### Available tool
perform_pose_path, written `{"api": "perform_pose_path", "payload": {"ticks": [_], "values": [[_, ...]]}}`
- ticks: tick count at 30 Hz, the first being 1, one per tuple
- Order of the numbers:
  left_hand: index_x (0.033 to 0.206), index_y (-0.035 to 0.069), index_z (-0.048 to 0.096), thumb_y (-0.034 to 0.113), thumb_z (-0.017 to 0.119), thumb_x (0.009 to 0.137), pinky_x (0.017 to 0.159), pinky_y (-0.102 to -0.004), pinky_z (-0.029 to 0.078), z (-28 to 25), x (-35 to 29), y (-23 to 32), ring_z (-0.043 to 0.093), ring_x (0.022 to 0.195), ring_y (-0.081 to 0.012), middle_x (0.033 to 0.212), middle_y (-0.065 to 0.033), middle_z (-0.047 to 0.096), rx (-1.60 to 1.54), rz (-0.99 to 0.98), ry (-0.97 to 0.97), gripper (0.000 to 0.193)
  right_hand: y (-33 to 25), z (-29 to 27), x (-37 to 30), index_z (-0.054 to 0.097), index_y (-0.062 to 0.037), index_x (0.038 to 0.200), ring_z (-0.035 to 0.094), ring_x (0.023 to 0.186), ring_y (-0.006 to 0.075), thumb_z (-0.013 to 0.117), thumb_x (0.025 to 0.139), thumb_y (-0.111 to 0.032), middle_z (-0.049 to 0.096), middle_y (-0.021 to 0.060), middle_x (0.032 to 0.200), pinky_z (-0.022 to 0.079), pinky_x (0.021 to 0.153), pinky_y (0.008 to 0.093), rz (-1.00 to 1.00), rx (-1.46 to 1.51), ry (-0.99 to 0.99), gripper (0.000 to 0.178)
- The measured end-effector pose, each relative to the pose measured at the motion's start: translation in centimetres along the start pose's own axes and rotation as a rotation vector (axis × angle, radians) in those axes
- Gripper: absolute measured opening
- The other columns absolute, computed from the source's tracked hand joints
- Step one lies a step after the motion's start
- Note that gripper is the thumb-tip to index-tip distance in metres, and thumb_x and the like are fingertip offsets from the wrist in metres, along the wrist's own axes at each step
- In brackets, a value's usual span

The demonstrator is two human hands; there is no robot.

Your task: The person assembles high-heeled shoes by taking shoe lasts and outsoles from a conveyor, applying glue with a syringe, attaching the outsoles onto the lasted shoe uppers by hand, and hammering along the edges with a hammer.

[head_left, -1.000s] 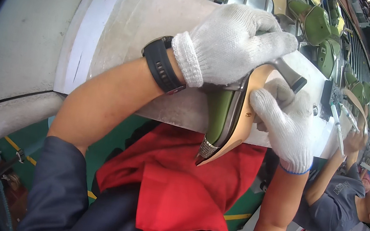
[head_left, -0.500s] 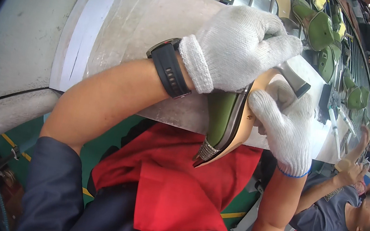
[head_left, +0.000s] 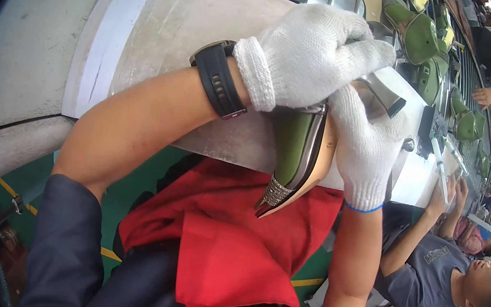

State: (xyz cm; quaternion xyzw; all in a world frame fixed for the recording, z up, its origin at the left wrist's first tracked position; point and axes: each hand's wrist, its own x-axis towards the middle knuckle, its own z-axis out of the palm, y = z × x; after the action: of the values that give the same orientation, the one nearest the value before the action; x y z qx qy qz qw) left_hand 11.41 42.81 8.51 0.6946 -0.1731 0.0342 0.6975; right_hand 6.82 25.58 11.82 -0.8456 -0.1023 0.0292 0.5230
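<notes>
A green high-heeled shoe (head_left: pixel 290 150) is tilted on its side above the worktop's front edge, its tan sole turned to the right and its toe pointing down toward me. Sparkling bands (head_left: pixel 276 192) cross the toe. My left hand (head_left: pixel 309 59), in a white knit glove, is closed over the rear of the shoe and hides most of that end. The gloved right hand (head_left: pixel 366 151) presses against the sole close to the heel, fingers bent and partly hidden. Past the fingers sticks out the grey heel (head_left: pixel 385 98) with its dark tip.
Several green shoes (head_left: pixel 421 40) stand on a rack along the far right. The pale worktop (head_left: pixel 182 25) lies under my arms. White tube-like tools (head_left: pixel 442 162) rest at its right end. A co-worker (head_left: pixel 430 267) in a grey shirt is close on the right. My red apron (head_left: pixel 238 247) hangs below the shoe.
My right hand has shifted left and up along the sole, nearer the heel. Both hands and the shoe have moved slightly left and up. The co-worker's hands have come lower and closer together.
</notes>
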Motion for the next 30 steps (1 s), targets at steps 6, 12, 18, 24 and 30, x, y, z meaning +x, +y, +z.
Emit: {"api": "perform_pose_path", "payload": {"ticks": [6,12,18,24,30], "values": [[0.116,-0.004,0.079,0.029,0.066,0.113,0.082,-0.0284,0.057,-0.5,0.1,-0.1,0.068,0.092,-0.0084,0.098,-0.0054,0.076,0.08,0.033,-0.009,0.035,-0.8,-1.1,-2.1,0.063,0.005,0.147,0.067,0.123,0.0199,0.083,0.094,-0.02,0.072,0.0128,0.131,0.054,0.107,0.0355,0.259,0.177,-0.046,0.061],[0.116,-0.003,0.079,0.029,0.067,0.112,0.08,-0.028,0.057,-0.2,0.0,0.3,0.068,0.09,-0.0077,0.097,-0.005,0.076,0.049,-0.013,0.003,0.034,-1.3,-1.1,-4.4,0.05,0.0072,0.156,0.066,0.128,0.0246,0.087,0.088,-0.018,0.065,0.0188,0.142,0.054,0.108,0.0395,0.16,0.146,-0.164,0.082],[0.113,-0.003,0.079,0.026,0.066,0.112,0.082,-0.0281,0.057,-0.1,0.1,0.2,0.068,0.091,-0.008,0.098,-0.0043,0.076,0.071,0.033,-0.003,0.031,-1.2,-0.8,-4.1,0.054,0.0072,0.151,0.071,0.117,0.0301,0.093,0.085,-0.031,0.065,0.0215,0.13,0.06,0.099,0.0437,0.127,-0.046,-0.106,0.085],[0.121,-0.002,0.076,0.032,0.072,0.108,0.088,-0.0291,0.057,-0.5,-0.1,0.4,0.068,0.096,-0.0096,0.106,-0.0041,0.075,0.142,0.018,-0.048,0.036,-1.1,-0.5,-0.5,0.067,0.0046,0.14,0.076,0.1,0.0195,0.089,0.09,-0.022,0.077,0.015,0.116,0.064,0.087,0.0352,0.199,0.213,-0.117,0.061],[0.136,-0.005,0.067,0.034,0.078,0.1,0.106,-0.0336,0.053,-4.5,-1.9,2.2,0.068,0.117,-0.0185,0.124,-0.0101,0.072,0.337,0.035,-0.033,0.054,-1.4,-1.4,0.3,0.069,0.0041,0.136,0.077,0.103,0.0207,0.088,0.092,-0.028,0.078,0.0144,0.116,0.062,0.094,0.0359,0.041,0.154,-0.211,0.057]]}}
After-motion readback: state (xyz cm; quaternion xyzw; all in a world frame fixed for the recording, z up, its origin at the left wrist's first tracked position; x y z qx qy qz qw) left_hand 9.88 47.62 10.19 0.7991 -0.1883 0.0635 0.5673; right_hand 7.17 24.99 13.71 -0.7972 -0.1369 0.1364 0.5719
